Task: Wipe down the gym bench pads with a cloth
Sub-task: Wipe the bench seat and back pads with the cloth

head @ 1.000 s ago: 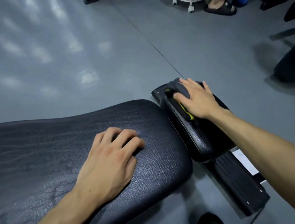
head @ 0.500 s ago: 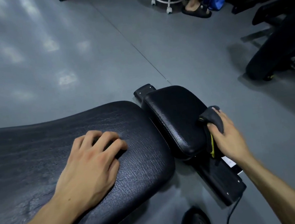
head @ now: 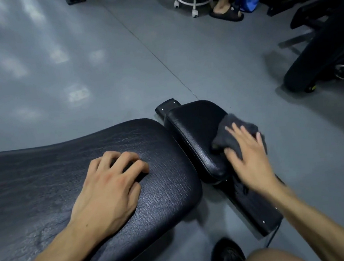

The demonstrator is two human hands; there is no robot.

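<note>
I am looking down on a grey floor [head: 115,57] that is filling most of the view. Across it the large bench pad [head: 44,187] is stretching in from the left, its black textured cover catching dull light. Just beside its right end the small bench pad [head: 194,127] is sitting tilted on a black frame [head: 259,212] that is running toward me. At the top right a white wheeled stool [head: 193,1] is standing, with another person's sandalled foot [head: 226,12] just beside it.

My left hand [head: 107,193] is resting on the large pad, palm down, fingers [head: 127,159] loosely curled and grasping nothing. My right hand [head: 249,160] is pressing the dark grey cloth [head: 229,136] against the right side of the small pad; its fingers are lying spread and nearly straight over the bunched fabric, the thumb at the cloth's near edge. The hand is blurred.
</note>
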